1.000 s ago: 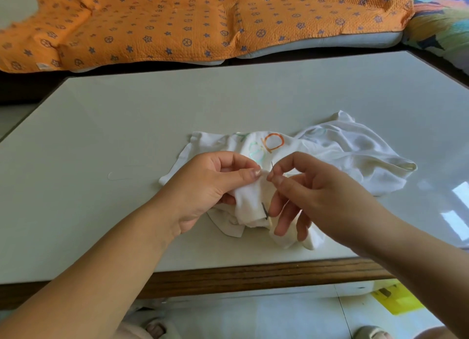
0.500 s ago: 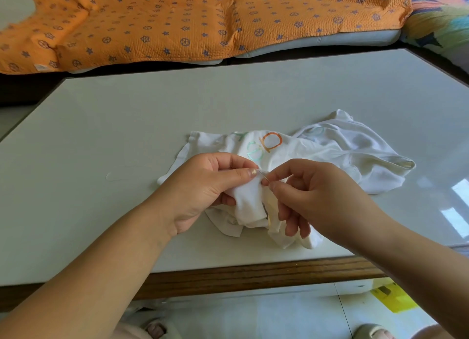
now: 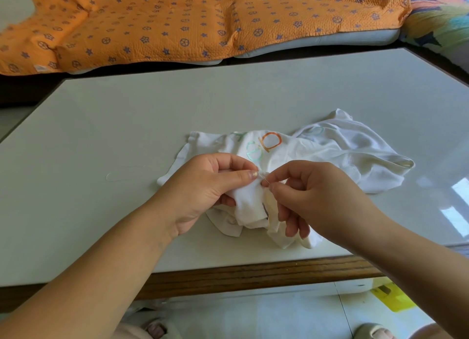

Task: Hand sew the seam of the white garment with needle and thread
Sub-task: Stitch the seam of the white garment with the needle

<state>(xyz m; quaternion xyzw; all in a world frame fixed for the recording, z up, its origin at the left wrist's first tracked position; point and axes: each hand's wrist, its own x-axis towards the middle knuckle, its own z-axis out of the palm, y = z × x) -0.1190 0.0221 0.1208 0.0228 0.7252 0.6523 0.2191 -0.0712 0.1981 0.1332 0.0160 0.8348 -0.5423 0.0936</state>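
Just between left fingers (image 3: 244, 175) and right fingers (image 3: 277, 171), needle (image 3: 264, 178) on white garment (image 3: 330, 148).

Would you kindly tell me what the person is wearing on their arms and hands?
Nothing that shows: the left hand and right hand are ungloved and ringless, and both forearms are bare, without sleeves, watch or bracelet. The left thumbnail looks faintly glossy, perhaps polished.

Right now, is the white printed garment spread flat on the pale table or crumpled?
Crumpled: the white printed garment lies in folds, and the left hand grips a bunched part.
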